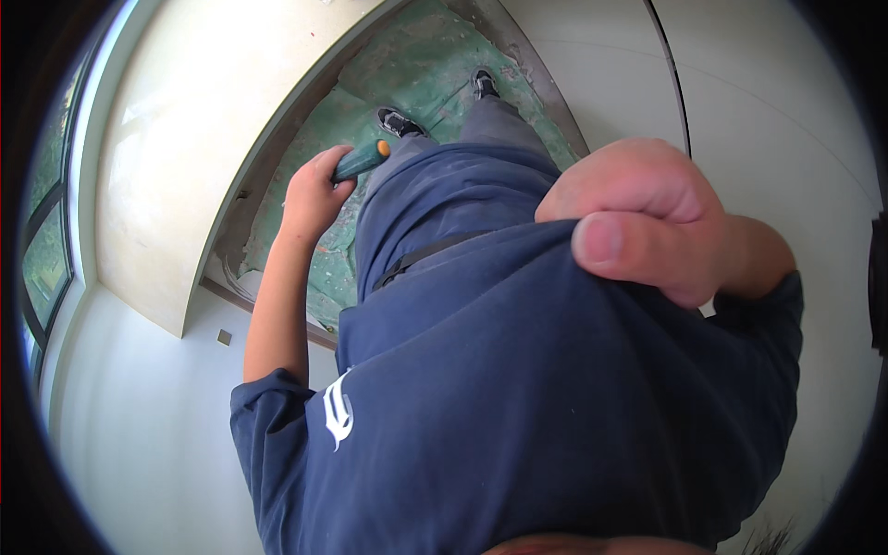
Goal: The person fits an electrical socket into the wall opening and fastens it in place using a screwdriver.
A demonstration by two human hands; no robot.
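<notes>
My left hand (313, 194) is out to the side of my left thigh, its fingers wrapped round a dark green, thick handle-like thing (359, 163) with an orange tip. The rest of that thing is hidden in the hand, so I cannot make out its kind. Close to the camera, my right hand (652, 217) pinches the front of my dark blue shirt (481, 370) between thumb and curled fingers and lifts the cloth. A dark belt (425, 254) shows below the hem, above grey-blue trousers (444, 190).
Green sheeting (370, 83) covers the floor under my shoes, with dust and scraps on it. Pale wall or panel surfaces (185, 139) stand on the left, and more (768, 120) on the right. A window (48, 222) is at the far left.
</notes>
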